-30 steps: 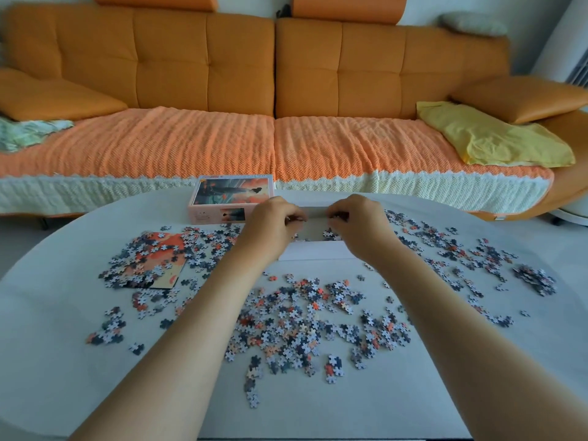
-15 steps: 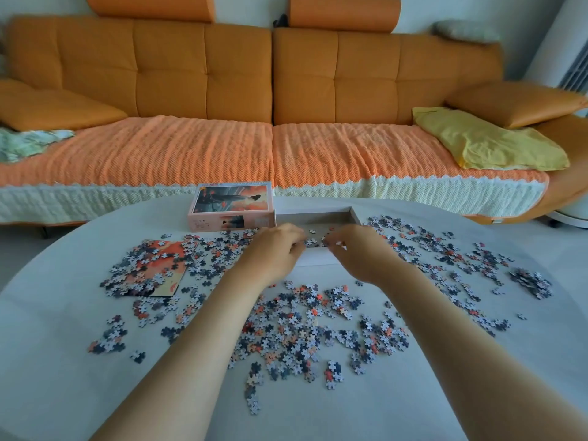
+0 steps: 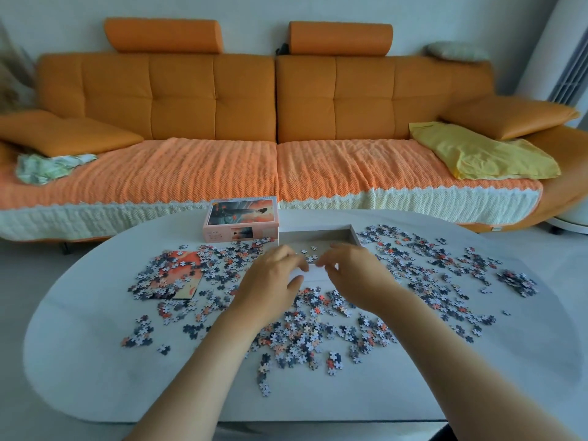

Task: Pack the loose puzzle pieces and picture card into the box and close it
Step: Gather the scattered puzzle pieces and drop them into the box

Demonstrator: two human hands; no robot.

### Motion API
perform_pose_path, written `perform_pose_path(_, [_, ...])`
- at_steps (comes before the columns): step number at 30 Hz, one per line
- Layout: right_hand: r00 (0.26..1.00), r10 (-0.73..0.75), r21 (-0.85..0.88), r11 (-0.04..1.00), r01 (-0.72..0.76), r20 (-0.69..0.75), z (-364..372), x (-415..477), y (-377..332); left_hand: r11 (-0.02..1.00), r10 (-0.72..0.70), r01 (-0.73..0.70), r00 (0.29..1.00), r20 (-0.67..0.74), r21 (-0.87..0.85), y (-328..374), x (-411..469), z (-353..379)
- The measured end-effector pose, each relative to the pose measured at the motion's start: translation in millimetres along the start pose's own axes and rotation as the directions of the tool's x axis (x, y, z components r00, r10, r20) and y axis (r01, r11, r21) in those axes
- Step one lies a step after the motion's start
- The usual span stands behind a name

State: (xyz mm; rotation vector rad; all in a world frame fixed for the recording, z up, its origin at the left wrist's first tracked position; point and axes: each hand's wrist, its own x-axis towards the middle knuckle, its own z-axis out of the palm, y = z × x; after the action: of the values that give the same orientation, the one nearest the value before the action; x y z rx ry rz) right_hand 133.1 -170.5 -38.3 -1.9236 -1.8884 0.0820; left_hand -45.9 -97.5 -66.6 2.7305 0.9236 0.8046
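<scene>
The open white box tray (image 3: 318, 234) stands at the table's far middle with a few puzzle pieces inside. Its pink lid (image 3: 241, 221), printed with the picture, lies just to its left. The orange picture card (image 3: 183, 275) lies flat at the left, half covered by pieces. Loose puzzle pieces (image 3: 311, 332) are spread all across the table. My left hand (image 3: 275, 281) and my right hand (image 3: 353, 275) hover side by side over the tray's near rim. Their fingers are loosely curled, and I see nothing held in them.
The white oval table (image 3: 95, 370) has bare surface at its near left and near right. An orange sofa (image 3: 273, 122) runs behind it, with a yellow cloth (image 3: 477, 154) at the right. A white standing unit (image 3: 566, 74) is at the far right.
Both hands have drawn back from over the tray's middle to its near rim, and a few more pieces lie inside the tray. The view has tilted upward.
</scene>
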Motion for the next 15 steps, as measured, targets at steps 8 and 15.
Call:
perform_pose_path(8, [0.938, 0.058, -0.156, 0.988, -0.004, 0.341, 33, -24, -13, 0.988, -0.137, 0.155, 0.923, 0.360, -0.023, 6, -30, 9])
perform_pose_path(15, [0.951, 0.115, 0.008, 0.992, -0.122, 0.288, 19, -30, -10, 0.981, -0.129, 0.166, 0.941, 0.312, -0.098, 9, -31, 12])
